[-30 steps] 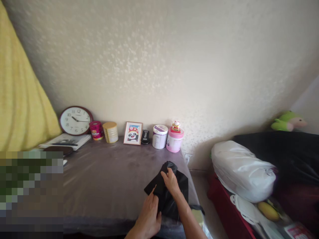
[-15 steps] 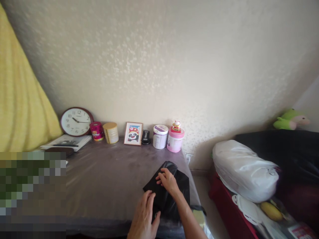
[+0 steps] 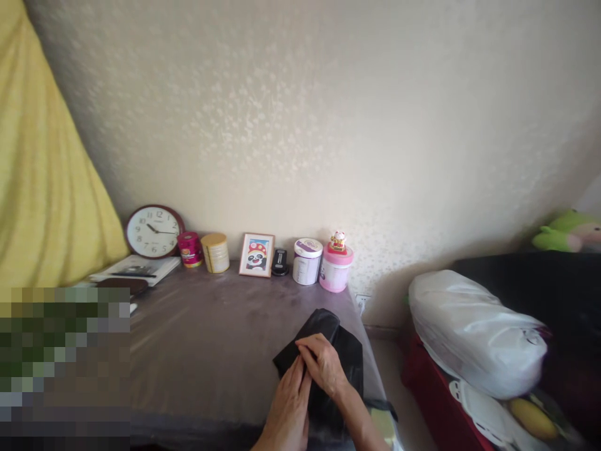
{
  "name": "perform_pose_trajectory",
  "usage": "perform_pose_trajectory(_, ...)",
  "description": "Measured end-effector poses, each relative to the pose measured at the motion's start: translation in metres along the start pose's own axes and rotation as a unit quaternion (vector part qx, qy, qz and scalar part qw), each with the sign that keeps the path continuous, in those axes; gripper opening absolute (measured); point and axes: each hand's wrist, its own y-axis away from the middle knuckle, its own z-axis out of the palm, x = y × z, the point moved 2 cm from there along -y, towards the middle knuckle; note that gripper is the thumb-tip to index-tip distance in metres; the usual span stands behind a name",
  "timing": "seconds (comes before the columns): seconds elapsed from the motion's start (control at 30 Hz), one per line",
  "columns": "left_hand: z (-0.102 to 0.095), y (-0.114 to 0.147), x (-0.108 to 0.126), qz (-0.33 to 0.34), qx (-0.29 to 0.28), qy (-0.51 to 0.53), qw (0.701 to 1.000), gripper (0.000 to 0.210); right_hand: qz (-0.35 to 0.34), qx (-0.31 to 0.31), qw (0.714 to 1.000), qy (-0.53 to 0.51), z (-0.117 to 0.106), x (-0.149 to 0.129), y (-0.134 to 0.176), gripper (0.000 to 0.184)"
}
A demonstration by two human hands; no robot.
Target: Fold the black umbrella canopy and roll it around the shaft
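Note:
A black, slightly shiny folded fabric thing [image 3: 350,351] lies near the right edge of the grey-covered table; whether it is a bag or a folded umbrella cannot be told. Over its middle, my right hand [image 3: 323,363] is closed, with the fingers curled and their tips together. Just below and to the left, my left hand [image 3: 288,394] has its fingers pressed together, the fingertips meeting those of my right hand. Its thumb is hidden. What the fingers hold, if anything, is covered by the hands. A dark strap [image 3: 384,407] sticks out past my right forearm.
Along the wall stand a clock [image 3: 154,232], a pink can [image 3: 190,250], a yellow-lidded tin [image 3: 216,254], a panda picture frame [image 3: 256,255], and two tubs, white [image 3: 307,263] and pink [image 3: 335,275]. A white plastic bag [image 3: 474,332] bulges on the right.
My hands have come together over the black fabric: the left moved up and right, its fingers closing, while the right moved slightly down. The view has shifted slightly left.

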Motion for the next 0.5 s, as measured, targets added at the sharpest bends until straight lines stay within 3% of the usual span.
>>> perform_pose_trajectory(0.1, 0.003, 0.0, -0.001, 0.001, 0.003, 0.005, 1.0, 0.09, -0.045, -0.019, 0.998, 0.046, -0.001, 0.012, 0.001, 0.028)
perform_pose_trajectory(0.2, 0.005, -0.002, -0.001, -0.01, 0.0, -0.002, 1.0, 0.095, -0.045, -0.013, 0.994, 0.097, -0.002, 0.035, -0.008, 0.029)
perform_pose_trajectory(0.4, 0.014, -0.011, -0.007, -0.024, -0.016, -0.04, 0.999, 0.086, -0.003, 0.056, 0.988, 0.147, -0.004, 0.088, -0.039, 0.032)
perform_pose_trajectory(0.5, 0.017, -0.015, -0.01, -0.031, -0.013, -0.049, 0.998, 0.084, 0.055, 0.082, 0.982, 0.162, -0.01, 0.104, -0.049, 0.035)
